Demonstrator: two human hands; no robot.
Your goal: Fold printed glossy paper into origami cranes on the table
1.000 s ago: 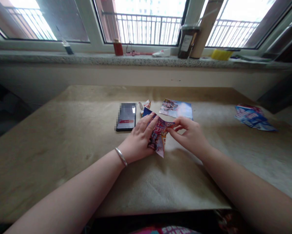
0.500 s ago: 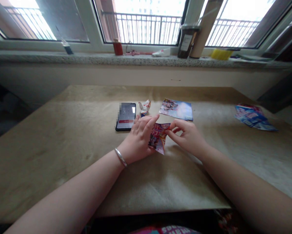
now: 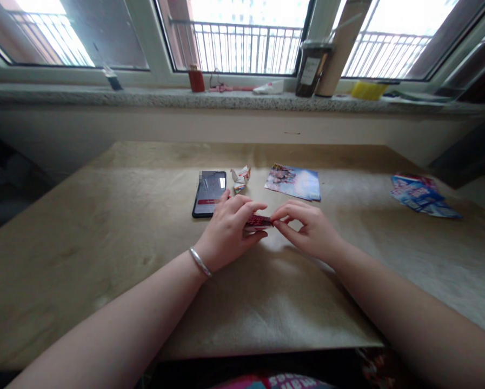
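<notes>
Between my two hands is a small folded piece of printed paper [image 3: 258, 222], mostly red with a pale lower edge. My left hand [image 3: 234, 227] holds its left part, thumb below and fingers above, and hides that side. The thumb and forefinger of my right hand [image 3: 305, 224] pinch its right end. Just beyond my left hand stands a folded paper figure [image 3: 241, 177], white with coloured print. A phone [image 3: 210, 193] with a lit screen lies to its left. Flat behind my right hand is a printed sheet [image 3: 293, 182] in blue and pink.
A fanned stack of blue and red printed sheets [image 3: 424, 195] lies at the right of the table [image 3: 104, 227]. On the stone windowsill [image 3: 153, 98] stand a red bottle [image 3: 196, 79], a dark lidded container [image 3: 310, 69] and a yellow object [image 3: 369, 90].
The paper was spread wider with its printed face showing; now it is folded into a narrow strip. My left thumb and fingers have closed in around it, and my right hand keeps its pinch.
</notes>
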